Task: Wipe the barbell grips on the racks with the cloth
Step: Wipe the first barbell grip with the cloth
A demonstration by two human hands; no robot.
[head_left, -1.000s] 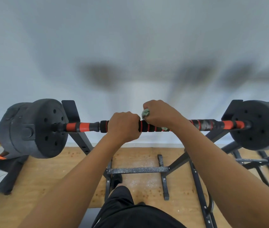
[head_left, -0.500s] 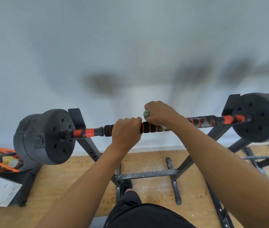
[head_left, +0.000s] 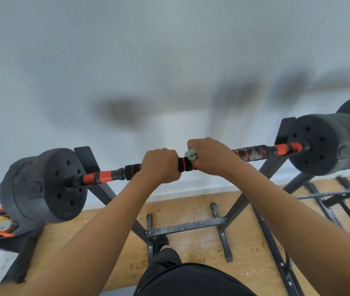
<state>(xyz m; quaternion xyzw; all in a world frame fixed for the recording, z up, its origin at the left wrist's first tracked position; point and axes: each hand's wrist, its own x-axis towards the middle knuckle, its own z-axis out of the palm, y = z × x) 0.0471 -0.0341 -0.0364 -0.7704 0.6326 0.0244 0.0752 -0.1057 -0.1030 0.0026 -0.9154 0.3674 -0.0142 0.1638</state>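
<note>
Hands have parted slightly: left hand (head_left: 160, 165) fingers wrap the barbell grip (head_left: 185, 164), right hand (head_left: 210, 155) fingers clamp the cloth (head_left: 191, 155) onto it; bare grip runs onward to the weight plate (head_left: 319, 144).

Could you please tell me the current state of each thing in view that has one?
barbell: resting on the rack
left hand: gripping the barbell's foam grip
right hand: gripping the cloth around the bar
cloth: bunched in the right hand, against the bar
left weight plate: mounted on the bar end
right weight plate: mounted on the bar end
</note>
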